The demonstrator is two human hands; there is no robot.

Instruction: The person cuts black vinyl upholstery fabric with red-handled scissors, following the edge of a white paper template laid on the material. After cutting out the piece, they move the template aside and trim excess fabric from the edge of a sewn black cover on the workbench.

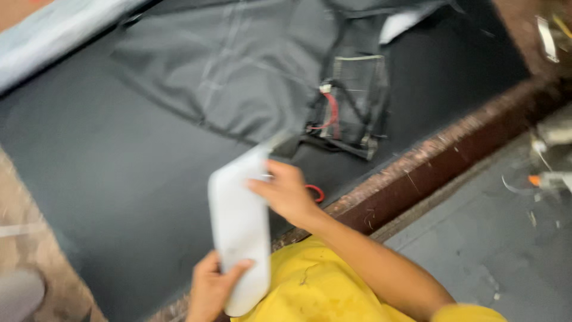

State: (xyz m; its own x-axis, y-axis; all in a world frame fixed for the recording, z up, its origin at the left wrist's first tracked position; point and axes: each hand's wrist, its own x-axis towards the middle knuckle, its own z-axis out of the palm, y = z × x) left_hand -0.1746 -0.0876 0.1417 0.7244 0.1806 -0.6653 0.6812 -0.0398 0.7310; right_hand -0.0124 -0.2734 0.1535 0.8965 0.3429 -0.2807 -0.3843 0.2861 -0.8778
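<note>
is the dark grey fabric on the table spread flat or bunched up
Bunched up: the dark grey fabric lies creased and folded over on the black table cover, not smoothed flat.

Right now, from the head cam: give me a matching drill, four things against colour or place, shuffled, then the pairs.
Things:
1. flat panel
2. fabric sheet
3. sleeve
4. small ring

Descriptions:
A. yellow, lower right
B. red, on the black surface by the right hand
C. white, held by both hands, left hand at its lower end
D. dark grey, spread across the top of the black surface

Pairs: 1-C, 2-D, 3-A, 4-B
</note>
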